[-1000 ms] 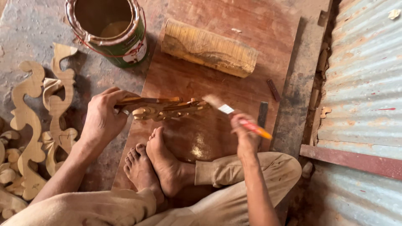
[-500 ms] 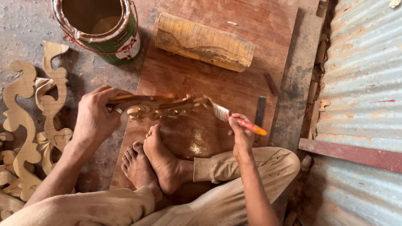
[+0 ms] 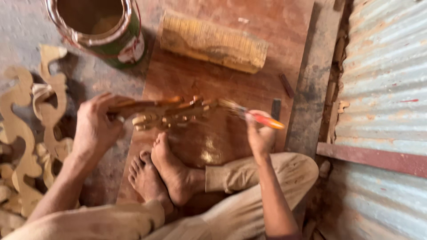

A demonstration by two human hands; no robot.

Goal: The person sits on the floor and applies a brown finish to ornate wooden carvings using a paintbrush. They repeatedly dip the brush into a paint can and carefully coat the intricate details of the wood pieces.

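My left hand (image 3: 95, 126) grips one end of a carved wooden scroll piece (image 3: 167, 113), glossy and brown, held level above a reddish board (image 3: 209, 80). My right hand (image 3: 260, 133) holds a small paintbrush with an orange handle (image 3: 267, 121); its bristles touch the right end of the carving. My bare feet (image 3: 162, 175) rest on the board just below the carving.
An open green tin of varnish (image 3: 104, 29) stands at the top left. A ribbed yellowish block (image 3: 213, 42) lies on the board's far end. Several unpainted pale carved scrolls (image 3: 26, 133) lie on the floor at left. Corrugated metal sheeting (image 3: 387, 89) runs along the right.
The brush has gone leftward along the carving's right end, and my left hand has kept its hold. The view has shifted slightly, so the tin sits higher in frame.
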